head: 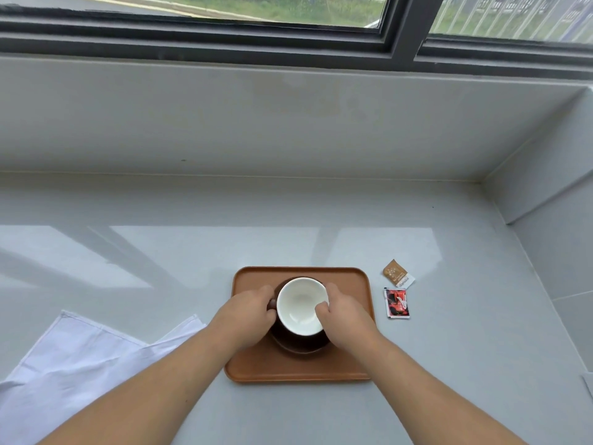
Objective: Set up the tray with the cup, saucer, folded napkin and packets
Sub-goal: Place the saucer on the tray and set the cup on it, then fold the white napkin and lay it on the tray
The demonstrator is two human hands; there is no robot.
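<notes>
A brown cup (300, 305) with a white inside stands on a dark brown saucer (300, 346), in the middle of an orange-brown tray (349, 277). My left hand (248, 311) grips the cup at its handle on the left. On the cup's right, my right hand (341, 311) holds the rim, fingertips inside it. A white napkin (73, 364) lies unfolded on the counter to the left of the tray. Right of the tray lie a tan packet (397, 273) and a red-and-black packet (397, 302).
The grey counter (192, 252) runs back to a low grey ledge below a dark-framed window. A grey wall (552, 200) closes the right side. A small white scrap (588, 385) shows at the right edge.
</notes>
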